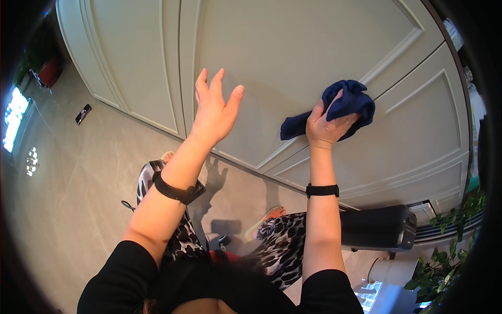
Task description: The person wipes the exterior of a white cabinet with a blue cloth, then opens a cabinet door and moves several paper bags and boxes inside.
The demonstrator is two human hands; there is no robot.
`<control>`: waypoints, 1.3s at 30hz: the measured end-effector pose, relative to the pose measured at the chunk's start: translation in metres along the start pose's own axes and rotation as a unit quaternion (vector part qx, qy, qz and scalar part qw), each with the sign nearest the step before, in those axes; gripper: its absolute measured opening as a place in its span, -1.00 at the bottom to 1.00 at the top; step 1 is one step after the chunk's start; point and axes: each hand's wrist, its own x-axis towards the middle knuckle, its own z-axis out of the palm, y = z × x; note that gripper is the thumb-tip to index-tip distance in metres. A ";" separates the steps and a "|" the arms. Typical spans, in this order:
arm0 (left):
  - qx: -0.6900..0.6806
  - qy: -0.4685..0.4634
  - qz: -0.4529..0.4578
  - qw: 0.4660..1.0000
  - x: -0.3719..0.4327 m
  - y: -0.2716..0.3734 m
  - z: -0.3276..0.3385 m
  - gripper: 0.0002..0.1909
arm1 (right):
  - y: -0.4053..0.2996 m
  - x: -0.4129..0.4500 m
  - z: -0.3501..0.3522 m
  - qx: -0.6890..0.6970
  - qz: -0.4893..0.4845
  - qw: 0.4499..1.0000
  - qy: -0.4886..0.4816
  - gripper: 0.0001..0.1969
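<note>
In the head view my right hand [331, 121] grips a dark blue cloth [353, 104], bunched over the fingers and against the pale panelled cabinet doors [274, 51]. A flap of the cloth hangs out to the left of the thumb. The cloth lies across the seam between two doors and hides part of my fingers. My left hand [215, 112] is raised in front of the cabinet, fingers apart, holding nothing. Whether it touches the door cannot be told. Each forearm wears a black strap.
A black suitcase [376, 227] stands by the cabinet's lower right. Near it are a whitish pot [393, 271] and a leafy plant [443, 267]. A phone [83, 114] lies on the floor at the left, with a red plant pot [49, 73] farther back. My feet are below the cabinet's edge.
</note>
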 end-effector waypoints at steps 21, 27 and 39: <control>0.055 -0.063 0.008 0.996 -0.005 -0.013 0.012 -0.32 | -0.045 -0.200 0.022 0.059 0.084 0.974 -0.204 -0.60; 0.065 -0.072 -0.014 0.995 -0.004 -0.014 0.006 -0.32 | -0.058 -0.270 0.033 0.134 0.138 0.940 -0.283 -0.54; -0.198 0.000 -0.116 0.973 -0.005 -0.026 -0.049 -0.43 | -0.163 -0.406 -0.003 0.234 0.457 0.765 -0.389 -0.52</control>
